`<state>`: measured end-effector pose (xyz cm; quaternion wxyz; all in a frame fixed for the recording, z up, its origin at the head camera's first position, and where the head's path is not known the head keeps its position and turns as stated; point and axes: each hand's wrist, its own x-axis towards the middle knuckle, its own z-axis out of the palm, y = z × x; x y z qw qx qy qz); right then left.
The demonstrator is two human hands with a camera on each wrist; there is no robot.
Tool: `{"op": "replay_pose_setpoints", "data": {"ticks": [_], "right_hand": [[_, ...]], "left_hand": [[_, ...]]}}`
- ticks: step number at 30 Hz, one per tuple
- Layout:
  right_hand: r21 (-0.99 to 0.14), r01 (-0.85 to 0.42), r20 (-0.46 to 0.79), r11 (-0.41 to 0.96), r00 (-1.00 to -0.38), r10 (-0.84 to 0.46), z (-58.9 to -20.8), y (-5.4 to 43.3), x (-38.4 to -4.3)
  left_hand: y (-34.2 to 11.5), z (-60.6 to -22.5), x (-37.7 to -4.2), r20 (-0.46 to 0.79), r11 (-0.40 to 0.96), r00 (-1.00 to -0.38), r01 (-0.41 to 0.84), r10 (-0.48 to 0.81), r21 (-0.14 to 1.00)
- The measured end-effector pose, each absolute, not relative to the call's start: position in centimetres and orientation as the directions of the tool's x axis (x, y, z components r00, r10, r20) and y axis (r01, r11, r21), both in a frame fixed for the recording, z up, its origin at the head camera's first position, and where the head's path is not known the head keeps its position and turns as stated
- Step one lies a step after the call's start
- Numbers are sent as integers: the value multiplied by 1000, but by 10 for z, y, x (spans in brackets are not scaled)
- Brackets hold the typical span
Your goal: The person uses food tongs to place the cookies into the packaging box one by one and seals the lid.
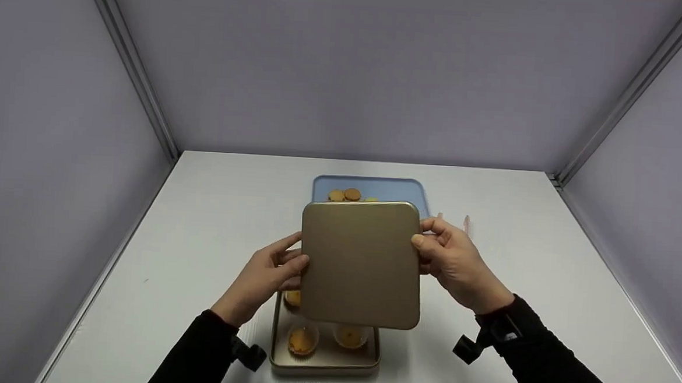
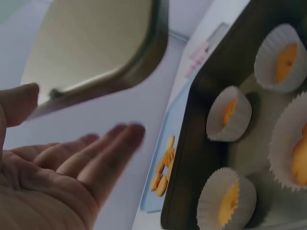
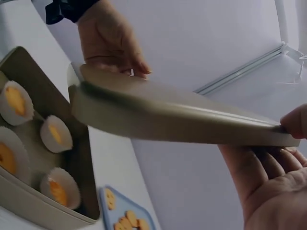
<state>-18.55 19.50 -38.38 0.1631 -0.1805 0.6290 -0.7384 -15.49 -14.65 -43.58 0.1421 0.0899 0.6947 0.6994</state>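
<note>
A gold metal tin lid [image 1: 360,262] is held up, tilted, above the matching open tin [image 1: 326,366]. My right hand [image 1: 457,265] pinches its right edge, thumb on the face and fingers behind. At the opposite edge is my left hand [image 1: 266,278]. In the left wrist view its fingers [image 2: 108,160] are extended and blurred, apart from the lid, with the thumb close to the rim. Inside the tin, cookies sit in white paper cups [image 2: 230,115]; the lid hides part of the tin in the head view.
Behind the lid lies a blue tray [image 1: 391,188] with several cookies [image 1: 352,194] on it, partly covered by the lid. A pinkish thin utensil [image 1: 466,224] lies right of the tray. Grey walls enclose the white table [image 1: 211,208] at back and sides.
</note>
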Motion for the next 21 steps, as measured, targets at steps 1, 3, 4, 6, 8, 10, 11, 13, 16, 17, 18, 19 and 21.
{"op": "replay_pose_setpoints", "data": {"ticks": [1,3,4,6,8,10,11,13,16,17,18,19,21], "right_hand": [[-986,30,52,-164,-880,-472,-387,194,-186],[-983,57,33,-174,-882,-470,-394,191,-185],[-982,71,20,-177,-885,-466,-397,190,-185],[-981,95,-9,-167,-893,-451,-404,188,-185],[-985,114,-46,-133,-901,-431,-412,186,-184],[-990,128,-89,-67,-906,-415,-419,184,-183],[-991,132,-109,-28,-906,-410,-423,182,-182],[-990,131,-143,56,-903,-405,-430,180,-180],[-981,120,-173,149,-892,-417,-439,176,-176],[-978,118,-181,172,-890,-420,-441,175,-175],[-975,113,-186,194,-888,-421,-443,174,-173],[-971,108,-191,214,-887,-420,-445,173,-172],[-962,101,-202,254,-889,-411,-448,170,-171]], "left_hand": [[-146,-435,-154,-69,20,-946,-66,318,998],[-146,-435,-151,-59,60,-953,-43,296,997],[-146,-434,-149,-53,81,-958,-32,281,996],[-145,-434,-146,-51,132,-970,-20,237,991],[-144,-435,-142,-49,170,-980,-16,195,985],[-143,-436,-137,-53,210,-986,-19,158,977],[-142,-437,-135,-56,228,-988,-22,143,973],[-142,-439,-131,-64,265,-990,-30,123,964],[-143,-443,-126,-65,336,-992,-27,104,941],[-142,-444,-124,-60,358,-993,-20,100,934],[-142,-446,-123,-55,384,-994,-14,96,923],[-142,-448,-123,-46,413,-995,-4,92,911],[-141,-450,-121,-27,473,-996,16,84,881]]}}
